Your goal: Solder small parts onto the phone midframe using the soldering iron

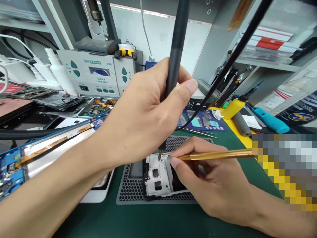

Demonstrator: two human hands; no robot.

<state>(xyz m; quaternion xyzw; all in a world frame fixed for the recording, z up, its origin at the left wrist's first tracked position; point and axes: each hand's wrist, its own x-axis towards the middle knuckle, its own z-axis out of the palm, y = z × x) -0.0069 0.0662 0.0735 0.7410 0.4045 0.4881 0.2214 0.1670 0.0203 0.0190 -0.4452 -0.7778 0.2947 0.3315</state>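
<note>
We see the shallow tray (86,106) at left filled with small circuit boards. We can see the opened phone (164,185) lying on a honeycomb mat (133,200) on the green tabletop (111,224); our right hand (218,185) covers part of it. Our left hand (151,105) has its fingers clamped around a black pen-shaped tool (177,43), metal tip down over the phone's pale upper part; we cannot tell whether it touches. Our right fingers pinch a gold rod-like tool (218,154), whose far end vanishes behind blocky pixelation. We read "QUICK", "LEAD FREE", "ESD" and "POWER" on the grey station (86,71); its display is unreadable.
</note>
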